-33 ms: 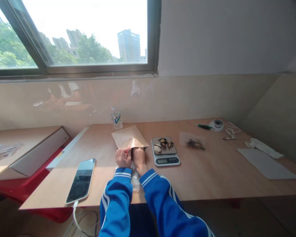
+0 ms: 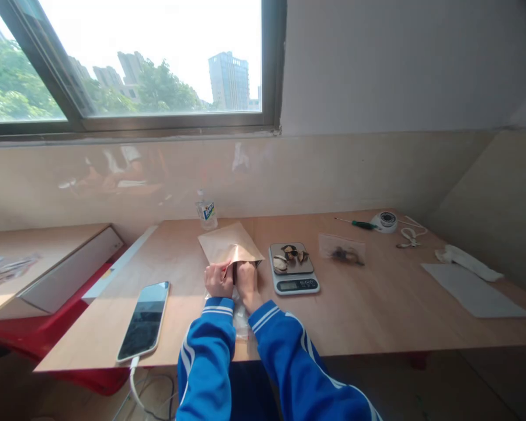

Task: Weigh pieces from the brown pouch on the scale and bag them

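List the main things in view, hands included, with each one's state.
Left hand, gripping the paper bag
Right hand, partly inside it
Paper bag, open
Scale, loaded, reading illegible
Phone, face up, plugged in
Bottle, upright
Plastic bag beside scale, part-filled
Screwdriver, lying flat

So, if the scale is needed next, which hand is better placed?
Probably the right hand: it is nearer the scale, though partly hidden by the brown paper bag. The left hand, at the bag's edge, is farther away.

Daylit through the sliding window (image 2: 131,64); overexposed within it, glare-streaked on the wall (image 2: 241,159) beneath it, dimmer far right.
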Action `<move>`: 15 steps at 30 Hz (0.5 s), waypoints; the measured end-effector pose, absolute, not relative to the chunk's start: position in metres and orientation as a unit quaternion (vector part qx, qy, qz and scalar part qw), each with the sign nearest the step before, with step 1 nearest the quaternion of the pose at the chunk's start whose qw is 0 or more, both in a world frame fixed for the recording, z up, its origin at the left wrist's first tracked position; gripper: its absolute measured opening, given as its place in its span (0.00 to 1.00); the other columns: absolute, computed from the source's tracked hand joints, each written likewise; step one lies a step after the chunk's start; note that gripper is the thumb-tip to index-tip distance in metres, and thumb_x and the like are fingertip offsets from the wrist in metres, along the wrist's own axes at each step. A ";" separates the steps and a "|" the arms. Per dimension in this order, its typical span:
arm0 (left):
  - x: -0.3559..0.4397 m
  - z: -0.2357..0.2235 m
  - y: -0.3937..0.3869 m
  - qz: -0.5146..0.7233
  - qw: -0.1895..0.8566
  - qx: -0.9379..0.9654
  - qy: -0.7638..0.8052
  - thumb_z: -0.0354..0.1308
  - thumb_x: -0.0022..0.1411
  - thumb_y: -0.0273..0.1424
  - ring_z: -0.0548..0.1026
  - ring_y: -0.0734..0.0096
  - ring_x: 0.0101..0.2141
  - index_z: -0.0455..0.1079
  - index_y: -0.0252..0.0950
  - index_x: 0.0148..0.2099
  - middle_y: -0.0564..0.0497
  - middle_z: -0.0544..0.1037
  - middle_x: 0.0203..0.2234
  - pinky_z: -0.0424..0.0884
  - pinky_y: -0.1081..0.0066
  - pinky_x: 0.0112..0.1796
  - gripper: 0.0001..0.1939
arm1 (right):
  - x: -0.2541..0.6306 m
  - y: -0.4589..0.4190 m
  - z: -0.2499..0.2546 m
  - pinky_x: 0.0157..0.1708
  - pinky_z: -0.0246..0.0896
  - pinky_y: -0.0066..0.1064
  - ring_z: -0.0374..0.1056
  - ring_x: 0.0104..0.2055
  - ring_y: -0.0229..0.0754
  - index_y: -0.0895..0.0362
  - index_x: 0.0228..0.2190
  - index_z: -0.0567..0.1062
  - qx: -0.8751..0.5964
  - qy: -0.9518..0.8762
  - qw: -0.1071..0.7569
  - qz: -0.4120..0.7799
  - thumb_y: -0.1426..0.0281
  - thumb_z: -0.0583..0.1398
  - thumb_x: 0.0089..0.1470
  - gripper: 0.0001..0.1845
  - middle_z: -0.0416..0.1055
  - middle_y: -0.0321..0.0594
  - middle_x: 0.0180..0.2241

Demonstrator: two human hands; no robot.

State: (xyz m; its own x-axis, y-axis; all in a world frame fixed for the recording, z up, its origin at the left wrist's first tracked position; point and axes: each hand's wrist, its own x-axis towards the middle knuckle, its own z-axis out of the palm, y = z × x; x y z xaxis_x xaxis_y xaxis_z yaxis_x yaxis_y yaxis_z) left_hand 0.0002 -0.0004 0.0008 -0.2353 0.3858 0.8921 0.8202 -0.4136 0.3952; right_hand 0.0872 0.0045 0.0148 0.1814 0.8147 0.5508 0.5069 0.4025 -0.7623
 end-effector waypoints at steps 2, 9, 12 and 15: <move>0.001 0.002 -0.001 -0.599 0.184 -0.584 -0.516 0.58 0.60 0.34 0.67 0.69 0.25 0.75 0.38 0.33 0.51 0.73 0.23 0.64 0.69 0.33 0.07 | 0.089 -0.004 0.015 0.38 0.67 0.40 0.69 0.33 0.49 0.60 0.34 0.76 -0.542 -0.651 0.521 0.105 0.73 0.47 0.62 0.18 0.74 0.50 0.30; 0.003 0.007 -0.003 -0.624 0.159 -0.565 -0.516 0.58 0.59 0.35 0.66 0.70 0.25 0.75 0.37 0.32 0.51 0.72 0.22 0.64 0.70 0.30 0.08 | 0.112 -0.039 0.024 0.44 0.67 0.40 0.68 0.43 0.48 0.58 0.39 0.75 -0.527 -0.709 0.467 0.021 0.76 0.50 0.59 0.14 0.73 0.47 0.39; 0.003 0.008 -0.003 -0.628 0.139 -0.551 -0.531 0.59 0.59 0.36 0.65 0.70 0.24 0.75 0.37 0.32 0.51 0.71 0.21 0.64 0.69 0.30 0.09 | 0.124 -0.048 0.025 0.50 0.64 0.41 0.66 0.49 0.47 0.57 0.46 0.72 -0.489 -0.707 0.508 0.044 0.77 0.51 0.58 0.16 0.72 0.47 0.45; 0.002 0.007 -0.002 -0.626 0.120 -0.549 -0.540 0.58 0.59 0.38 0.64 0.70 0.25 0.75 0.37 0.32 0.51 0.71 0.22 0.63 0.69 0.30 0.10 | 0.135 -0.054 0.025 0.52 0.63 0.41 0.66 0.51 0.45 0.55 0.48 0.70 -0.459 -0.703 0.538 0.081 0.77 0.53 0.57 0.17 0.71 0.44 0.46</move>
